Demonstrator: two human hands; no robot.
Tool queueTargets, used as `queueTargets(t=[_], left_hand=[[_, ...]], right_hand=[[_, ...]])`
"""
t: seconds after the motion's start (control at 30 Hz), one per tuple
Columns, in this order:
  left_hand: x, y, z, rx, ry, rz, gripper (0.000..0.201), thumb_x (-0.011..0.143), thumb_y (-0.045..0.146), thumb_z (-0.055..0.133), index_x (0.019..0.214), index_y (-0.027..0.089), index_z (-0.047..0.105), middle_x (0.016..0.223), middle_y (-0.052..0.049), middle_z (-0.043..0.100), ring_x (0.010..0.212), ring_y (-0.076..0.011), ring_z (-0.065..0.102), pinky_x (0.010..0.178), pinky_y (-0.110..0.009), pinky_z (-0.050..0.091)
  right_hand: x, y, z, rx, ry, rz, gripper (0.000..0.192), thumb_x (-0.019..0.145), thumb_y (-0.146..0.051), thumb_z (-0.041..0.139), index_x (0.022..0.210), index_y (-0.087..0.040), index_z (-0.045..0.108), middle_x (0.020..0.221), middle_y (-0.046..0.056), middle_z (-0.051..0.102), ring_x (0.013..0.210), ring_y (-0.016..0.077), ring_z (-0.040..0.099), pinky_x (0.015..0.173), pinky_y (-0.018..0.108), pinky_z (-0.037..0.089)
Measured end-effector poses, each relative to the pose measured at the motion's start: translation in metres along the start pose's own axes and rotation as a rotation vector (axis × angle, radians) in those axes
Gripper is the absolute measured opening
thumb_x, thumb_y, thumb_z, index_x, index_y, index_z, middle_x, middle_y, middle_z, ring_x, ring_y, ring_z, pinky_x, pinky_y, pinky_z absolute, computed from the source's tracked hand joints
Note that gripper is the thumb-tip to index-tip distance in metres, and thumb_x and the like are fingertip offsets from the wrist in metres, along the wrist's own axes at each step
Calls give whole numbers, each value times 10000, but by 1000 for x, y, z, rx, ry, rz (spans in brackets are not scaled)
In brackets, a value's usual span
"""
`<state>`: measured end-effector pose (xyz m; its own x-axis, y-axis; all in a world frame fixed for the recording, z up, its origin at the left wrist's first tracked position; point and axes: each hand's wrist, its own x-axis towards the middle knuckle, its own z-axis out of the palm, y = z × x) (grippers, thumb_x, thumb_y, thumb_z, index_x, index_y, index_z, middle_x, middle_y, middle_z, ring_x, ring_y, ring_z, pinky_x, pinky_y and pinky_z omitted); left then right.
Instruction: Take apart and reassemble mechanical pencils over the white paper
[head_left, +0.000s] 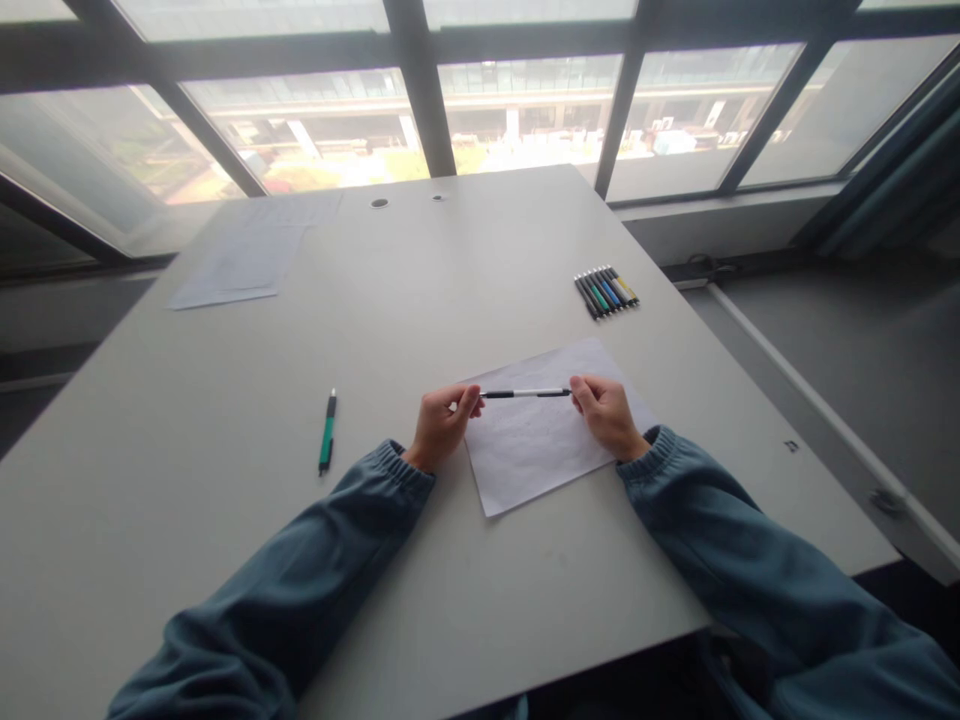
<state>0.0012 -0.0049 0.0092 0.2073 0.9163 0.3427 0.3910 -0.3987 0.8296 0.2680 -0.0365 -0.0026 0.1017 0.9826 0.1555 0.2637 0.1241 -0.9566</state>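
White and black, a slim pen (525,393) is held level just above a sheet of paper (551,430) that lies near the front edge of the grey table (450,270), a little toward its right side. The left hand (442,425) is pinched on one end and the right hand (609,412) on the other, fingertips closed around the barrel, so the pen is carried by both ends with its middle left bare. Its long axis runs side to side, roughly parallel to the table's front edge; which end bears the tip cannot be told.

A green pen (328,432) lies alone toward the left side of the table, pointing away from the front edge. A row of pens (607,291) is laid side by side near the right edge, and more papers (240,262) rest at the far left corner, below the windows (480,110).
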Motion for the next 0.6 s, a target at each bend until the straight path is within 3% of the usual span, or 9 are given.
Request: queueTargets(t=[0.6], left_hand=[[0, 0, 0, 4, -6, -7, 516, 978, 532, 544, 645, 163, 684, 574, -34, 671, 551, -138, 630, 582, -242, 481]], right_hand=[[-1, -2, -1, -13, -7, 4, 569, 956, -607, 520, 562, -197, 490, 524, -21, 436, 515, 116, 389, 519, 281, 299]])
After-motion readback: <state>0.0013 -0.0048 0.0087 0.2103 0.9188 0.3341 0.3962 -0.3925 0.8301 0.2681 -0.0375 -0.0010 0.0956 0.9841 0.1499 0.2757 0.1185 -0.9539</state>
